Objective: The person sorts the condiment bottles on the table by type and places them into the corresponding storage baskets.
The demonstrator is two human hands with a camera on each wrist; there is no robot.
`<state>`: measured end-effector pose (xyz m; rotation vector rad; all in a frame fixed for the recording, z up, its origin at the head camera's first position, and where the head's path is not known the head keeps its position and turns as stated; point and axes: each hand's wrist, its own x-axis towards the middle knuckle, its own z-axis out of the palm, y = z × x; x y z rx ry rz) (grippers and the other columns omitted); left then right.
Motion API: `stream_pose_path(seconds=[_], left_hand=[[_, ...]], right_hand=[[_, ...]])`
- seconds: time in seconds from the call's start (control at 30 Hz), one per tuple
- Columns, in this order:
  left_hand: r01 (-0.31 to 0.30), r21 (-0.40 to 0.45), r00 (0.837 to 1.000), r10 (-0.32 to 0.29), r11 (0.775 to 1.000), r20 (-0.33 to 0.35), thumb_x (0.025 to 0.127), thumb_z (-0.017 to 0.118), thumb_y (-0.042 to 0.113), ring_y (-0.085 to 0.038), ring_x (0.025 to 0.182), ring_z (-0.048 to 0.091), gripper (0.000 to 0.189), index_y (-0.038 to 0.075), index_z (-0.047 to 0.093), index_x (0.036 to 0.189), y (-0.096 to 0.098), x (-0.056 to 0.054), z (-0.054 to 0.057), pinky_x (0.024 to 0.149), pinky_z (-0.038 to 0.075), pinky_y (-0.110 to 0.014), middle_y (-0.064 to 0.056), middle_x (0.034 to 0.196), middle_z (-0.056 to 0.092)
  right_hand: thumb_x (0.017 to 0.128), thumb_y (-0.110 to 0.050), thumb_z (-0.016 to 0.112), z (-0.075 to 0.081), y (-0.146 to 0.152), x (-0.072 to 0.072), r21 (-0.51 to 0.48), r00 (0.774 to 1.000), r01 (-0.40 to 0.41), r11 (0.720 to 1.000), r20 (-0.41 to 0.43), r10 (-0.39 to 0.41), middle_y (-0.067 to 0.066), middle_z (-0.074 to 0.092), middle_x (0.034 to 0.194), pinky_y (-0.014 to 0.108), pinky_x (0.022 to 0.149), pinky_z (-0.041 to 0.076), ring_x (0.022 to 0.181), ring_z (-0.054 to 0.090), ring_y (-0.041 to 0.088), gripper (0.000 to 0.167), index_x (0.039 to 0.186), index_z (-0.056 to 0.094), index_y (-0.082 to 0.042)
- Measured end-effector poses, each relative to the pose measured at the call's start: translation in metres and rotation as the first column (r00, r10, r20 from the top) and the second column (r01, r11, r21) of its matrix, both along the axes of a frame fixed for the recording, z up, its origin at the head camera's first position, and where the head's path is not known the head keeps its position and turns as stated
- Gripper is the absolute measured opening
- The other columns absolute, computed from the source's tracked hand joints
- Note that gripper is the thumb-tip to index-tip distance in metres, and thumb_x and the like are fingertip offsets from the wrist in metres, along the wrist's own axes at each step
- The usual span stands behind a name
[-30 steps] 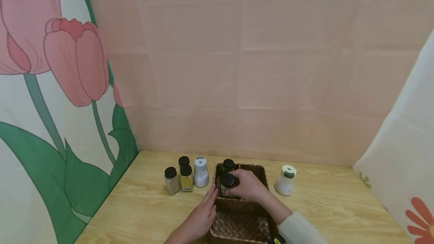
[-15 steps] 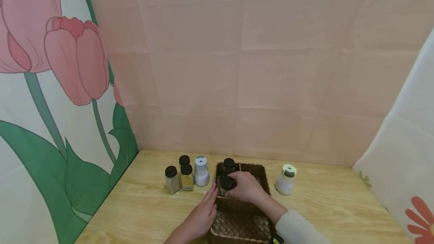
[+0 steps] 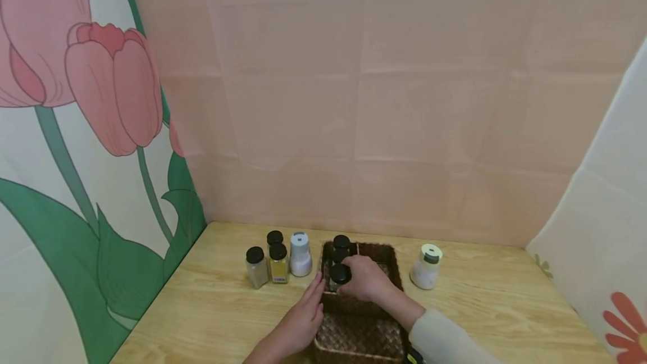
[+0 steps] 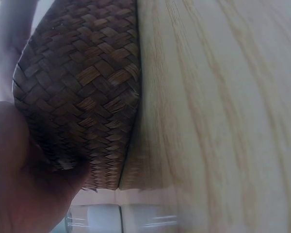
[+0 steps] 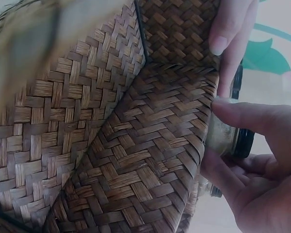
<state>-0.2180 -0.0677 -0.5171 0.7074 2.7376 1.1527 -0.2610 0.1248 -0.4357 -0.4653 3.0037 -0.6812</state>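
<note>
Lowered further, jar (image 3: 340, 275) sits half hidden behind basket (image 3: 374, 253) wall.

**Tight on the left, open on the right**

My left hand (image 3: 298, 327) rests against the basket (image 3: 376, 253) wall, with four bottles (image 3: 277, 263) clustered just beyond on the table (image 3: 485, 308). Jars (image 3: 341, 243) crowd the basket's back-left corner where my right hand (image 3: 366, 278) grips one — its right half is free. The white-capped bottle (image 3: 425, 267) stands apart on the right, with bare wood around it.
</note>
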Motion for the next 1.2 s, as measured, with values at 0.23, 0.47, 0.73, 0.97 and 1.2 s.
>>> stream_pose_path(seconds=[0.23,0.47,0.73,0.97,1.2], left_hand=[[-0.001,0.009,0.999,0.000,1.000,0.034,0.110,0.039,0.020,-0.029,0.151,0.028,0.054,0.008,0.026,0.161,-0.0008,0.0003,0.0000,0.115,0.036,-0.052,-0.005,0.171,0.011],[-0.009,0.007,1.000,0.009,1.000,0.021,0.110,0.040,0.021,-0.029,0.151,0.028,0.054,0.008,0.026,0.161,-0.0013,0.0014,-0.0012,0.115,0.036,-0.052,-0.004,0.171,0.011],[0.006,0.020,1.000,-0.006,1.000,0.017,0.110,0.040,0.021,-0.031,0.150,0.029,0.054,0.006,0.027,0.160,-0.0010,0.0030,0.0019,0.114,0.037,-0.052,-0.007,0.170,0.012],[-0.004,0.011,1.000,0.004,1.000,0.008,0.110,0.039,0.021,-0.031,0.149,0.031,0.054,0.006,0.027,0.160,-0.0010,0.0018,0.0016,0.114,0.038,-0.051,-0.006,0.170,0.012],[-0.004,0.017,1.000,0.004,1.000,0.019,0.110,0.039,0.021,-0.031,0.150,0.030,0.054,0.007,0.028,0.160,0.0002,0.0017,0.0025,0.115,0.036,-0.053,-0.006,0.170,0.012]], right_hand=[[0.073,-0.025,0.093,0.0030,0.0004,0.0008,-0.001,0.999,0.012,1.000,0.038,-0.012,0.025,0.062,0.132,0.053,0.093,0.054,0.119,0.061,0.042,0.063,0.126,0.068,-0.001],[0.073,-0.026,0.093,-0.0002,0.0024,-0.0042,0.002,0.998,-0.010,1.000,0.067,0.010,0.019,0.067,0.125,0.052,0.094,0.053,0.116,0.062,0.039,0.062,0.126,0.069,-0.004],[0.076,-0.024,0.091,0.0022,0.0041,-0.0024,-0.014,0.994,-0.007,1.000,0.107,0.008,0.018,0.067,0.125,0.051,0.089,0.056,0.114,0.063,0.038,0.062,0.129,0.067,-0.001],[0.077,-0.021,0.090,0.0043,0.0045,0.0030,-0.014,0.998,-0.011,1.000,0.057,0.012,0.016,0.069,0.117,0.046,0.079,0.057,0.100,0.067,0.031,0.055,0.123,0.068,0.000],[0.077,-0.021,0.090,0.0053,0.0058,0.0044,-0.003,0.999,-0.026,1.000,0.036,0.026,0.013,0.069,0.109,0.043,0.076,0.057,0.094,0.066,0.027,0.049,0.118,0.070,-0.001]])
